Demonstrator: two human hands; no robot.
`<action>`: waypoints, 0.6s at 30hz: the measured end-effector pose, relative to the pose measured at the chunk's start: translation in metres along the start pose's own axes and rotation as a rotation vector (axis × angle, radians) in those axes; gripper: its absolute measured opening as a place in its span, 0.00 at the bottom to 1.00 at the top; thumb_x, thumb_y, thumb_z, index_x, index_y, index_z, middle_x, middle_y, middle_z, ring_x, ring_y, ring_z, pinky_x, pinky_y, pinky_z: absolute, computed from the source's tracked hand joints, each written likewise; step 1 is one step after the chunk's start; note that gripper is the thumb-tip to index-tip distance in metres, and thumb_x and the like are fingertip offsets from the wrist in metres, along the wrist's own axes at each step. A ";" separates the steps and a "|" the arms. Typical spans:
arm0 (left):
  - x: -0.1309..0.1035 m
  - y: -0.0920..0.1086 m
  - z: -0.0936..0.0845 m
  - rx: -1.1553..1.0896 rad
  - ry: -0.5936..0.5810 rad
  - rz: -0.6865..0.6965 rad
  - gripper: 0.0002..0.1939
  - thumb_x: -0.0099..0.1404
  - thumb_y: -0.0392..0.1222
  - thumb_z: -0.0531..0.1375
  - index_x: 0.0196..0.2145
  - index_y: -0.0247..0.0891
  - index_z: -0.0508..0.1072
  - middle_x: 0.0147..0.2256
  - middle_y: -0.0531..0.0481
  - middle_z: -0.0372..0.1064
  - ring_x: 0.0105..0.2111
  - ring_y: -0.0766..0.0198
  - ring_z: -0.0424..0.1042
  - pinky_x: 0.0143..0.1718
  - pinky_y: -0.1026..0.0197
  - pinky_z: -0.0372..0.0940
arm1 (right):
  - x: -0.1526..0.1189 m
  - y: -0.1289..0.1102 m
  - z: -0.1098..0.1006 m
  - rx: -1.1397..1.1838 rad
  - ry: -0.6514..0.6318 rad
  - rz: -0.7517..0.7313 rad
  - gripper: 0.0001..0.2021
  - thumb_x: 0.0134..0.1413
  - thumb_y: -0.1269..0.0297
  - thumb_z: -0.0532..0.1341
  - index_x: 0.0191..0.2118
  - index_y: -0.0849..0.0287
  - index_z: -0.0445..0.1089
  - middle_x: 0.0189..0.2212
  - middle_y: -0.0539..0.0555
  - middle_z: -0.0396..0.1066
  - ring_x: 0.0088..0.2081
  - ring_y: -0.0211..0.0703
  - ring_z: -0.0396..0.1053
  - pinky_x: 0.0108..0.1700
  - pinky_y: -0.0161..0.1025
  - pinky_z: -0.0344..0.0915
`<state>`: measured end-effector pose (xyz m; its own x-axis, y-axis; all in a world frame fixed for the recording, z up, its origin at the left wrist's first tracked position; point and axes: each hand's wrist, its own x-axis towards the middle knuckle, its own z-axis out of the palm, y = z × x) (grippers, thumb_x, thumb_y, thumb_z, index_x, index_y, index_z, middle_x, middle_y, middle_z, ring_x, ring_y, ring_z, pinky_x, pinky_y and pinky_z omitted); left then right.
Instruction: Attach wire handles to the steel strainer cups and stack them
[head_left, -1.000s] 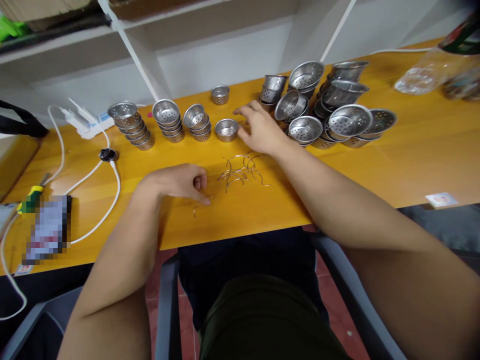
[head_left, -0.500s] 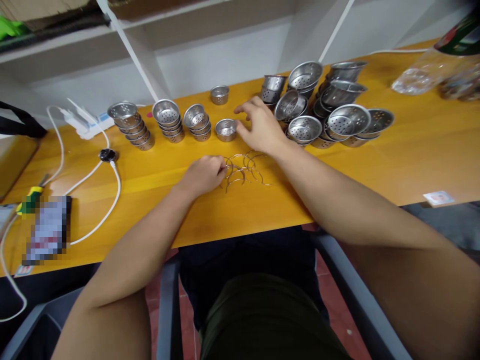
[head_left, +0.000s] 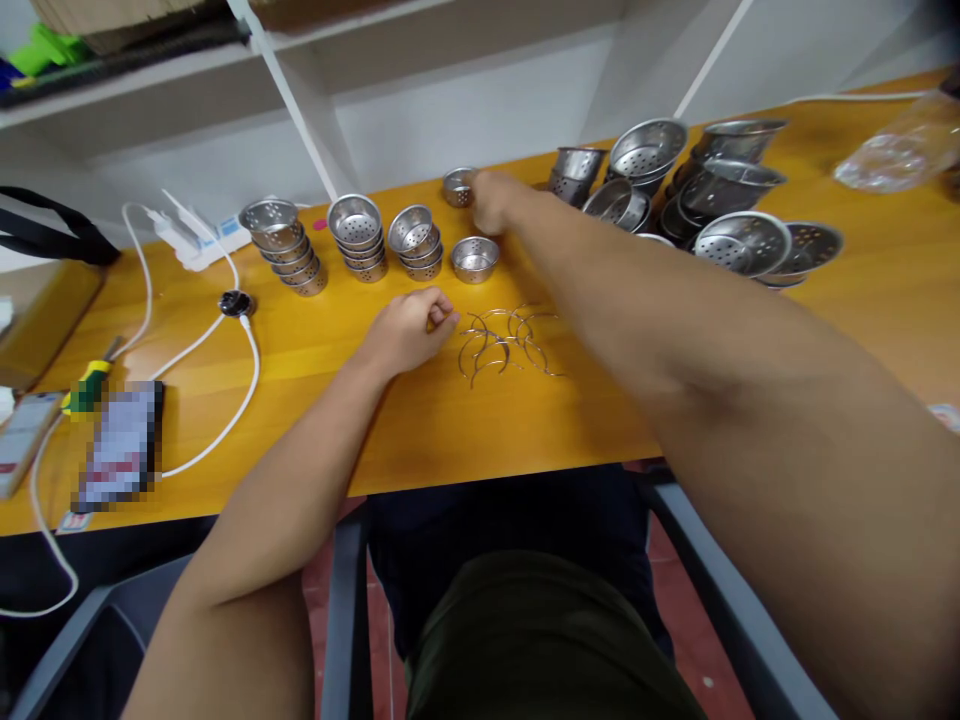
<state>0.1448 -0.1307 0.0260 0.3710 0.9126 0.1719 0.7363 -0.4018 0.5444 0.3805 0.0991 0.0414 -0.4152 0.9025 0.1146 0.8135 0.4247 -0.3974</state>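
My left hand (head_left: 412,328) rests on the table with its fingers loosely curled, and nothing shows in them. Just right of it lies a loose cluster of thin curved metal wires (head_left: 501,342). My right hand (head_left: 495,203) reaches to the back of the table, closed at the right side of a small perforated metal cup (head_left: 457,187); its fingertips are partly hidden and blurred. A second low metal cup (head_left: 475,260) stands upright in front of that one. Left of it are a short stack of perforated cups (head_left: 412,238), a taller stack (head_left: 356,235) and another leaning stack (head_left: 276,232).
Many larger perforated metal cups (head_left: 742,245) crowd the right side, partly behind my right forearm. At left are a power strip (head_left: 201,245), white cables, a screwdriver (head_left: 91,385) and a blurred phone-like object (head_left: 120,447). A clear plastic bottle (head_left: 892,150) lies far right.
My right hand has moved away from beside the front cup to the back cup, its fingers closing there. My left hand has shifted slightly away from the wires. The view has turned a little.
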 end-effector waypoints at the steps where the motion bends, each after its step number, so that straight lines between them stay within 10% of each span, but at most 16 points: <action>1: 0.000 0.000 0.001 0.001 0.000 0.003 0.06 0.81 0.45 0.70 0.48 0.42 0.84 0.44 0.46 0.90 0.37 0.58 0.81 0.39 0.54 0.70 | -0.005 -0.003 -0.001 -0.066 -0.008 0.079 0.10 0.83 0.73 0.78 0.58 0.67 0.78 0.53 0.66 0.88 0.66 0.57 0.81 0.81 0.54 0.74; 5: 0.001 0.003 0.002 0.009 -0.015 -0.007 0.05 0.82 0.45 0.71 0.50 0.42 0.84 0.45 0.45 0.90 0.37 0.58 0.80 0.40 0.53 0.70 | -0.025 -0.014 -0.005 -0.187 0.059 0.074 0.29 0.82 0.71 0.78 0.79 0.74 0.75 0.79 0.79 0.74 0.74 0.61 0.81 0.81 0.52 0.77; 9: 0.001 0.005 0.002 -0.001 -0.039 -0.005 0.05 0.82 0.44 0.71 0.50 0.42 0.84 0.45 0.46 0.90 0.37 0.58 0.81 0.41 0.53 0.72 | -0.018 -0.013 -0.010 -0.205 0.075 0.082 0.26 0.86 0.48 0.76 0.76 0.58 0.80 0.73 0.64 0.81 0.66 0.59 0.85 0.69 0.62 0.88; 18: 0.001 0.001 -0.002 0.012 -0.051 -0.031 0.03 0.82 0.43 0.72 0.48 0.42 0.85 0.46 0.45 0.91 0.39 0.55 0.84 0.42 0.52 0.73 | 0.001 0.002 -0.002 -0.140 -0.024 0.018 0.27 0.86 0.48 0.76 0.77 0.57 0.80 0.73 0.64 0.81 0.66 0.59 0.85 0.68 0.62 0.88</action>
<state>0.1451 -0.1303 0.0281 0.3758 0.9199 0.1125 0.7549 -0.3742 0.5386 0.3828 0.1013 0.0427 -0.4078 0.9090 0.0860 0.8693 0.4153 -0.2681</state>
